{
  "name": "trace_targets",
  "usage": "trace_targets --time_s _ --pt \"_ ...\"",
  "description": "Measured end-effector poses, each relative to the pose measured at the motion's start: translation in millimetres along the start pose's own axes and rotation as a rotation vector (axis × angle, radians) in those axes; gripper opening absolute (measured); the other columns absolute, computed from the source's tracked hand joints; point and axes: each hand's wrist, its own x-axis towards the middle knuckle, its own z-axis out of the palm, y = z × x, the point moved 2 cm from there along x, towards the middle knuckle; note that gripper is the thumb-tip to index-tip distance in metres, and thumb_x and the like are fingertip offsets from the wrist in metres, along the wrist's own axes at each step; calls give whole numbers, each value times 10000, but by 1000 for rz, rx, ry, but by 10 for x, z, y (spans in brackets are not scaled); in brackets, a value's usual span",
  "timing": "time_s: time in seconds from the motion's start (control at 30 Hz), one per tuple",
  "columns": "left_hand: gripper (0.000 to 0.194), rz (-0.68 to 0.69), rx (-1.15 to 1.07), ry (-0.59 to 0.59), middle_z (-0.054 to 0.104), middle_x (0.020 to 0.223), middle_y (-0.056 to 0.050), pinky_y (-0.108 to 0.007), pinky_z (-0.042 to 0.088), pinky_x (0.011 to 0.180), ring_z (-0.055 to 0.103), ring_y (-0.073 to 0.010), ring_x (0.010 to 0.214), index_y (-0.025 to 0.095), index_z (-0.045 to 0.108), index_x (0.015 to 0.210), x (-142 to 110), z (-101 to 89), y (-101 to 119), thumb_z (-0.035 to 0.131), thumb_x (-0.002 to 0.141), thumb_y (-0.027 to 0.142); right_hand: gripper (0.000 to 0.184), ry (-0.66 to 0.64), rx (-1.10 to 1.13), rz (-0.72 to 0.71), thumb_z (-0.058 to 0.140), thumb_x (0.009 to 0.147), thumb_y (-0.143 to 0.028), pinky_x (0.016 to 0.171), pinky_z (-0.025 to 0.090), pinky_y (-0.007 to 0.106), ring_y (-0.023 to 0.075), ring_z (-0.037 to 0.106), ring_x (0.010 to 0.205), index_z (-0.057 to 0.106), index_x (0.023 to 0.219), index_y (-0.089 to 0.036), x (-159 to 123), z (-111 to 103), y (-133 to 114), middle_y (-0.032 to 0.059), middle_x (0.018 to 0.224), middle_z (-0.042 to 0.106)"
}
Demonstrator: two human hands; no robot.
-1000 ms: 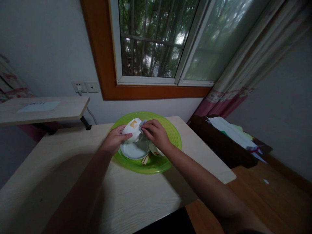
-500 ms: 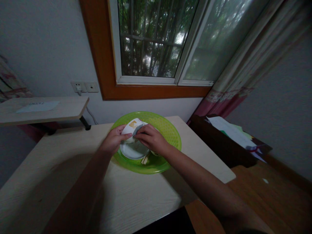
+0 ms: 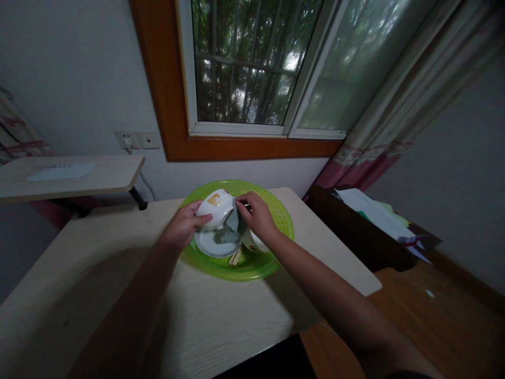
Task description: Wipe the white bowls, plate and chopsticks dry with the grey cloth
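My left hand (image 3: 184, 223) grips a white bowl (image 3: 215, 209) with a yellow-brown pattern, tilted on its side with its mouth toward the right. A grey-green cloth (image 3: 232, 223) hangs at the bowl's rim, its upper edge pinched in my right hand (image 3: 255, 211). Below the bowl, a white plate (image 3: 213, 246) lies in a green plastic basin (image 3: 197, 267). A second bowl (image 3: 252, 243), partly hidden by my right hand, sits in the basin beside the plate. Light wooden chopsticks (image 3: 235, 257) lie at the plate's front edge.
The basin stands on a pale wooden table (image 3: 221, 316) against the wall under a window (image 3: 256, 68). At the left is a raised shelf (image 3: 106, 179) with a paper (image 3: 63, 171) on it. A dark cabinet (image 3: 339, 221) bearing papers (image 3: 374, 213) stands to the right.
My right hand has moved right and slightly up from the bowl's side, and the cloth now hangs down from its fingers. The left hand keeps hold of the bowl in nearly the same place.
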Motion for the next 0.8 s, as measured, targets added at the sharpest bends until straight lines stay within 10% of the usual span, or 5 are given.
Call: trace_targets --time_s 0.23,0.6,0.8 --pt "531 0 9 -22 771 963 -118 -327 569 781 718 -221 817 101 720 1091 6 -4 -24 867 587 178 122 32 20 65 575 966 -276 805 533 336 201 621 908 675 953 -207 5 -1 46 60 945 657" --pt "513 -14 25 -66 764 909 -92 -297 556 724 697 -184 736 102 719 1081 1 18 -56 870 598 184 311 -161 8 -384 611 970 -246 1081 463 491 238 556 1256 663 1259 -348 -74 2 -309 54 1307 629" --pt "530 -20 40 -42 770 917 -99 -313 563 744 707 -203 768 106 726 1071 -10 16 -50 882 571 190 324 -39 26 -223 527 1008 -244 1065 486 453 222 590 1210 656 1297 -315 -4 -15 -200 74 1297 642"
